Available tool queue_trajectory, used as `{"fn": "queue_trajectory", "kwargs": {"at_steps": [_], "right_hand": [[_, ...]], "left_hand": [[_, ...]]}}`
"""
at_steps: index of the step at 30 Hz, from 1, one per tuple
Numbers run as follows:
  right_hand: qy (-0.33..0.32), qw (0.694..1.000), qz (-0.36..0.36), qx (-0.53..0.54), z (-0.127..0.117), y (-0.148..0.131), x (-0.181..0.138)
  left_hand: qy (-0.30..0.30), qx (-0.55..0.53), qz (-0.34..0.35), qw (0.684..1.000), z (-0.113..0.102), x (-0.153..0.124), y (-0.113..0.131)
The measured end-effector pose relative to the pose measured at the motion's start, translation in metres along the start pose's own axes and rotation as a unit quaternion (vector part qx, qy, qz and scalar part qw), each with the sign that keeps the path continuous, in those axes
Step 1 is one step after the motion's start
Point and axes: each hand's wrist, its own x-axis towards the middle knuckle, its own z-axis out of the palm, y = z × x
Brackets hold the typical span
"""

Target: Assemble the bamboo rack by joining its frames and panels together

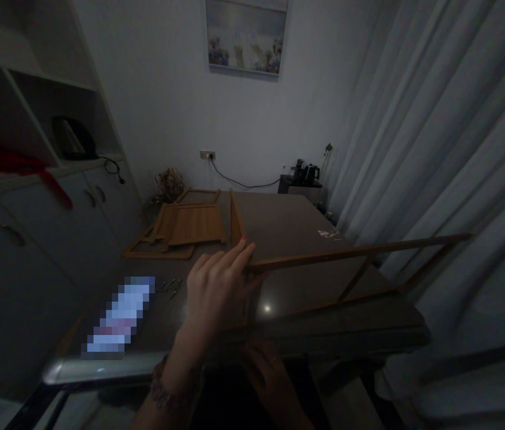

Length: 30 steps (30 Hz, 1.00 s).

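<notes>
Here the left hand (pixel 217 286) pinches the wooden frame (pixel 360 253), right hand (pixel 270 371) beneath.

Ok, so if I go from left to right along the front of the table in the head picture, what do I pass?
Blurred light sheet → little metal screws → left hand → wooden frame that the hand grips → curtain.

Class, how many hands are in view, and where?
2. The left hand grips the upper rail of the wooden frame over the table; the right hand is lower, at the table's near edge, dimly seen.
</notes>
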Motion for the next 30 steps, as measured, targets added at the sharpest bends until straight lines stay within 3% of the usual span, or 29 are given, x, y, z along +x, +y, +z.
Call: {"fn": "queue_trajectory", "kwargs": {"at_steps": [15, 20, 27, 30], "right_hand": [[0.049, 0.998, -0.011, 0.025, 0.009, -0.006, 0.007], [0.093, 0.994, 0.026, 0.053, 0.012, -0.005, 0.005], [0.035, 0.999, 0.005, 0.028, 0.009, -0.004, 0.002], [0.045, 0.997, 0.035, 0.044, 0.010, -0.003, 0.003]], "left_hand": [[0.002, 0.013, 0.000, 1.000, 0.001, -0.001, -0.001], [0.000, 0.010, 0.003, 1.000, 0.001, -0.001, -0.001], [-0.007, 0.009, -0.001, 1.000, 0.000, 0.000, -0.001], [-0.009, 0.014, -0.002, 1.000, 0.000, -0.001, -0.001]]}}
